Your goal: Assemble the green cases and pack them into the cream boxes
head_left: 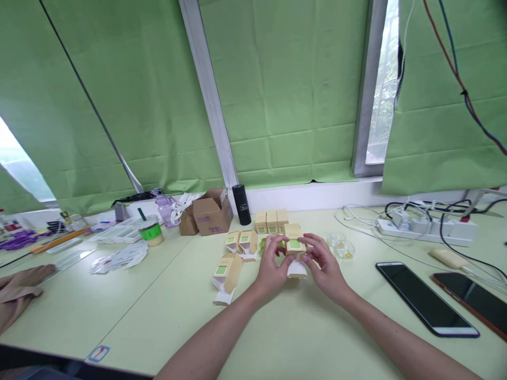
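Observation:
Between my two hands is a small tan cardboard box (294, 244) with a green window and a white flap hanging open towards me. My left hand (273, 261) grips its left side, and the fingers of my right hand (321, 264) press on its right side. To the left lie similar boxes with their flaps open: one nearer box (227, 273) and a pair (241, 241) behind it. Several more tan boxes (271, 221) stand in a row at the back. Something bright green (263, 244) is partly hidden behind my left hand.
Clear plastic cups (340, 245) with yellow bits sit right of my hands. Two phones (425, 298) and a power strip (428, 232) with cables lie further right. A black bottle (241, 205), brown carton (214, 212) and drink cup (150, 230) stand left. A person's sleeve (21, 290) shows far left.

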Action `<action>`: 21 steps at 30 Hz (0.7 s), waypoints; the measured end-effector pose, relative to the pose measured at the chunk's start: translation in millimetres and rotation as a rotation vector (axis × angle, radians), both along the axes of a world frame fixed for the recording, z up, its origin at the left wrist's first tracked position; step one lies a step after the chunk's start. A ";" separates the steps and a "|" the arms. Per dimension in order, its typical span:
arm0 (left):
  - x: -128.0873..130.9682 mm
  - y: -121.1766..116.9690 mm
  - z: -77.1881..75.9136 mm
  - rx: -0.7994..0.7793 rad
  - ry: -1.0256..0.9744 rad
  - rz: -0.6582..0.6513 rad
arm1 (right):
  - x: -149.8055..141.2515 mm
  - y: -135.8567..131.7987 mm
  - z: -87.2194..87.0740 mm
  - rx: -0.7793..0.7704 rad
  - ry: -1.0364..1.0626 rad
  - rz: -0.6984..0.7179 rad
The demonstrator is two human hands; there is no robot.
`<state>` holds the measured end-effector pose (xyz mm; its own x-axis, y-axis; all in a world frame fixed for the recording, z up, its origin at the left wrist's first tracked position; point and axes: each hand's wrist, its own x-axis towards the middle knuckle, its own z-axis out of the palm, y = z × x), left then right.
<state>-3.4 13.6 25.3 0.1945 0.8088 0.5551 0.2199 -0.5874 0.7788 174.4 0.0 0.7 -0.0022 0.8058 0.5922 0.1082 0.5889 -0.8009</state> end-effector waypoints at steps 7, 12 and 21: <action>1.0 -0.9 -0.8 0.021 0.041 0.017 | -1.3 0.2 -1.2 -0.004 -0.032 -0.031; 1.9 -2.9 -1.2 0.028 0.062 0.019 | -1.8 -0.2 -1.0 0.006 -0.041 -0.051; -8.7 -0.7 -0.9 0.084 0.128 -0.154 | 0.9 3.3 -1.3 -0.013 0.003 -0.069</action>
<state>-12.1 12.9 24.5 0.3852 0.7161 0.5821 0.2162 -0.6832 0.6974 175.3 3.3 -0.7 0.0555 0.8116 0.5815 0.1464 0.5695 -0.8088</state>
